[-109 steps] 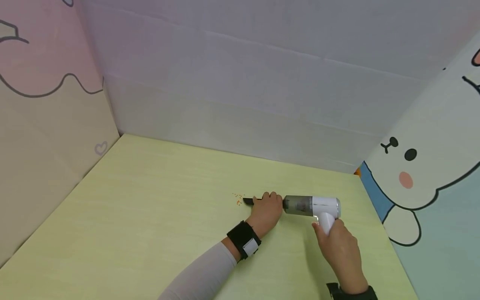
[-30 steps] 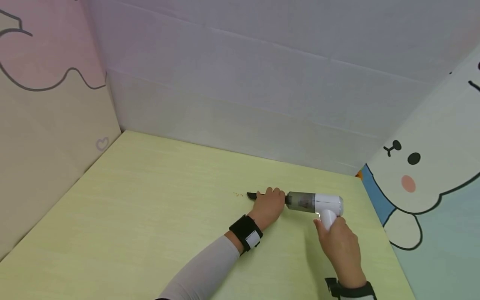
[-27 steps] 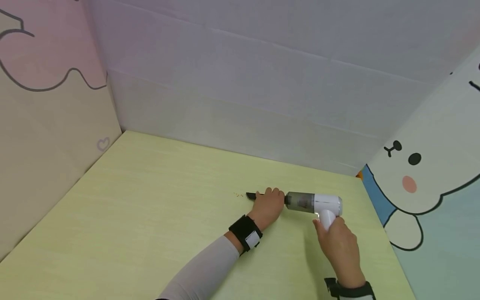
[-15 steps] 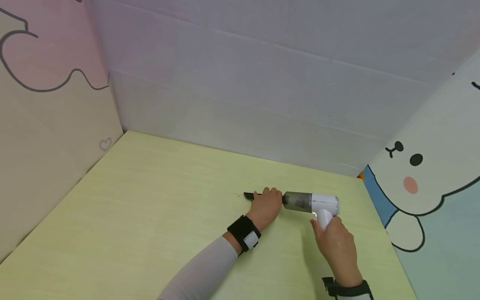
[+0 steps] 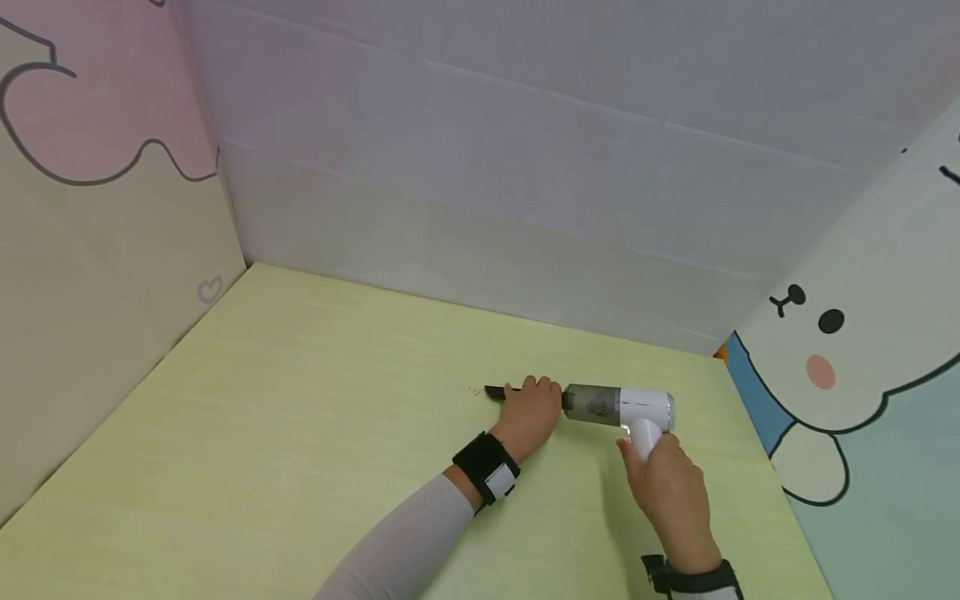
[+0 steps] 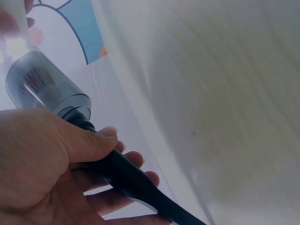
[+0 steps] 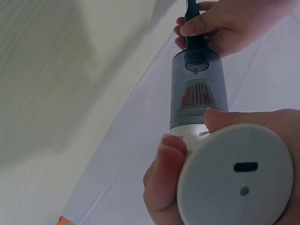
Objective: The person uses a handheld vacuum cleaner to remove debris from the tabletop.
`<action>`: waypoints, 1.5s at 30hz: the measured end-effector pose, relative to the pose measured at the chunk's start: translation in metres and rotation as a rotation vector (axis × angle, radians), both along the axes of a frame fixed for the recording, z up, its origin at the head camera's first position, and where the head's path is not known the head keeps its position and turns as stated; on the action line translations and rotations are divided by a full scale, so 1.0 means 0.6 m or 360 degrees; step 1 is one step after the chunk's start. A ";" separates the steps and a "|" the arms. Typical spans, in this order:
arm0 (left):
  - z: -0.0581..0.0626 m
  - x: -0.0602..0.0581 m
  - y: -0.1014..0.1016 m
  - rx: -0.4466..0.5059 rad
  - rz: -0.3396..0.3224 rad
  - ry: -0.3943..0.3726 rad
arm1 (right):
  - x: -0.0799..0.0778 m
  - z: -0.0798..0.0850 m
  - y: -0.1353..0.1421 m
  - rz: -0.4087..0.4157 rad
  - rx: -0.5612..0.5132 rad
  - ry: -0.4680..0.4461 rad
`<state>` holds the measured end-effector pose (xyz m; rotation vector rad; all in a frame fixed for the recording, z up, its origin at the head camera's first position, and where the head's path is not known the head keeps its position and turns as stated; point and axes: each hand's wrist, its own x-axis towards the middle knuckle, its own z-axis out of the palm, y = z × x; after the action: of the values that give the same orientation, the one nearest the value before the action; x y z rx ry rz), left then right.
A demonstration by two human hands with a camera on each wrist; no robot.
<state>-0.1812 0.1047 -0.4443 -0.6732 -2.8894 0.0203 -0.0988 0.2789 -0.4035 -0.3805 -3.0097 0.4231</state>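
Note:
My right hand (image 5: 671,492) grips the white handle of a handheld vacuum cleaner (image 5: 647,407), which lies sideways above the table and points left. The left hand (image 5: 529,417) holds its black crevice nozzle (image 6: 126,178), with thumb on one side and fingers on the other in the left wrist view. The nozzle tip (image 5: 493,392) is low over the table, right beside a few tiny orange crumbs (image 5: 476,392). Through the clear grey dust cup (image 7: 199,89) a ribbed filter shows, with reddish-orange bits around it. The white round handle end (image 7: 236,178) fills the right wrist view's lower part.
The pale yellow-green table (image 5: 300,433) is enclosed by a grey-lilac back wall (image 5: 480,167), a pink and beige left panel (image 5: 97,275) and a right panel with a cartoon animal (image 5: 862,375). A small orange patch (image 5: 721,352) shows at the back right corner.
Fewer orange crumbs lie at the nozzle tip than 3.6 seconds and one second ago. Over the last second both hands and the vacuum cleaner have shifted slightly left. Both grips stay the same.

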 end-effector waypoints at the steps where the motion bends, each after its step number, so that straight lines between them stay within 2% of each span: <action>1: 0.000 0.000 0.000 0.0002 0.0000 0.0004 | 0.000 0.000 0.000 -0.0001 0.0001 -0.0001; 8: 0.005 0.002 -0.002 -0.0010 0.0002 0.0011 | -0.003 -0.001 -0.001 0.0000 0.0001 0.0004; 15: 0.007 0.001 -0.001 0.0000 0.0015 -0.0043 | -0.004 -0.001 -0.001 0.0008 -0.0011 -0.0008; 28: -0.004 -0.004 -0.008 0.0005 0.0017 -0.0036 | -0.007 -0.003 -0.008 0.0018 -0.0025 -0.0018; 45: -0.007 -0.010 -0.019 0.0013 0.0046 -0.0017 | -0.013 -0.004 -0.018 0.0053 -0.0019 0.0002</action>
<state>-0.1870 0.0935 -0.4485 -0.6325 -2.9075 0.0086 -0.1067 0.2682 -0.4059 -0.3315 -3.0173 0.4438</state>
